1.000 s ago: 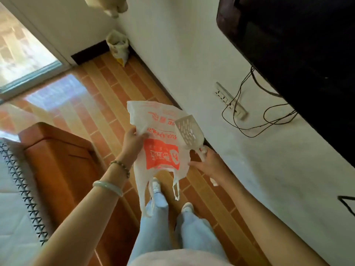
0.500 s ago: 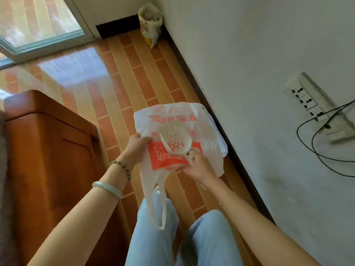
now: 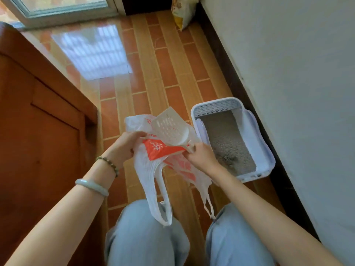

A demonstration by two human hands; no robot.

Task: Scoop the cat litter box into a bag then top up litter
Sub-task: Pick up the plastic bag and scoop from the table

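Observation:
A white plastic bag (image 3: pixel 153 169) with orange print hangs between my hands above my knees, its handles dangling. My left hand (image 3: pixel 124 144) pinches the bag's left edge. My right hand (image 3: pixel 201 158) grips the handle of a white slotted litter scoop (image 3: pixel 169 129) together with the bag's right side; the scoop's blade lies over the bag. To the right on the floor stands a white litter box (image 3: pixel 263 150) against the wall, filled with grey litter (image 3: pixel 226 139) with a darker clump near its near end.
A wooden cabinet (image 3: pixel 38 131) stands close on my left. A litter sack (image 3: pixel 182 12) leans in the far corner by the dark baseboard. The white wall (image 3: pixel 297 93) runs along the right. A glass door (image 3: pixel 57 6) is at the far end of the tiled floor.
I have lowered and my view has tilted down, bringing the litter box into sight. My hands still hold the bag and scoop, with the bag now pulled wider between them.

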